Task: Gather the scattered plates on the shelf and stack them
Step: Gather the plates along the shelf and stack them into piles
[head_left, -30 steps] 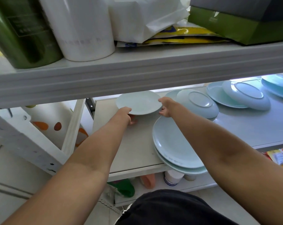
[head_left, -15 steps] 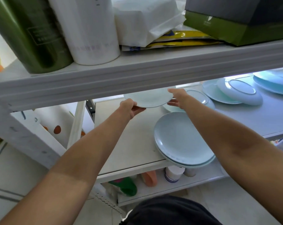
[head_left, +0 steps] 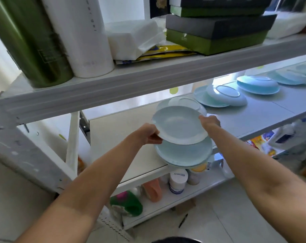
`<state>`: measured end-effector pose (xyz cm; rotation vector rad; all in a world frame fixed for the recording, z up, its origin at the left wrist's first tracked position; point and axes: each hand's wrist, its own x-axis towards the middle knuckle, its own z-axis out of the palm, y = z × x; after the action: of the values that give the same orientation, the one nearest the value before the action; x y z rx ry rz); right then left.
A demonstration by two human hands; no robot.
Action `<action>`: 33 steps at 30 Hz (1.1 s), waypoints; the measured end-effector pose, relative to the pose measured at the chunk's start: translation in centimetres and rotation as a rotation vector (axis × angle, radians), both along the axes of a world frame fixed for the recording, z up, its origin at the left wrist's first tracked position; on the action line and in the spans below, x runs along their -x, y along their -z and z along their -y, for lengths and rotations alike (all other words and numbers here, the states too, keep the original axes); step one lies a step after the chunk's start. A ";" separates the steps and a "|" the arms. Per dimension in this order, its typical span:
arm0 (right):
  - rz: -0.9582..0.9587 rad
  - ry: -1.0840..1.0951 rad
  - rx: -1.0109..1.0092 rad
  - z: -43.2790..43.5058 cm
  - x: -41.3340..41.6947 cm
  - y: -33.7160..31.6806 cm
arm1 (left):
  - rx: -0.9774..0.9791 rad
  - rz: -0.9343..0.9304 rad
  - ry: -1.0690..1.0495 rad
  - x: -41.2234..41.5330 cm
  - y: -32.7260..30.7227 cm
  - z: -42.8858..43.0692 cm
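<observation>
Both the left hand [head_left: 148,134] and the right hand [head_left: 209,122] grip a pale blue plate [head_left: 179,126] by its rim, above the small stack [head_left: 183,154]. Several plates [head_left: 225,98] lie scattered further along the shelf [head_left: 264,116], so most gathering seems left.

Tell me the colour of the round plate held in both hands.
Pale blue round plate; head view.

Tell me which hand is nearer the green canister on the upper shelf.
Left. The left hand grips the left rim of the held plate, below and right of the green canister; the right hand holds the opposite rim, farther right.
</observation>
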<state>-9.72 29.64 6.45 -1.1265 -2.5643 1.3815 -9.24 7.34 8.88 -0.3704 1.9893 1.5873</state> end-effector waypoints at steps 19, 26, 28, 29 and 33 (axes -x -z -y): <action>0.121 -0.390 -0.127 -4.5 -3.4 1.2 | 1.184 -0.249 0.156 -5.7 1.8 -3.7; -0.020 -0.540 -0.390 -9.8 -4.3 -0.5 | 1.253 -0.453 0.193 -5.2 0.6 -8.1; -0.028 -0.561 -0.437 -11.5 -4.1 -0.7 | 1.199 -0.481 0.230 -4.6 0.6 -10.4; -0.020 -0.566 -0.451 -12.3 -4.0 -0.8 | 1.171 -0.485 0.251 -4.3 0.7 -11.6; 0.034 -0.552 -0.473 -15.3 -3.3 -0.4 | 1.116 -0.485 0.311 -3.0 0.8 -15.6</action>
<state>-6.45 44.91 6.82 -0.3896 -3.1198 0.7097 -6.25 22.96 8.09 -0.0487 2.9843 0.2475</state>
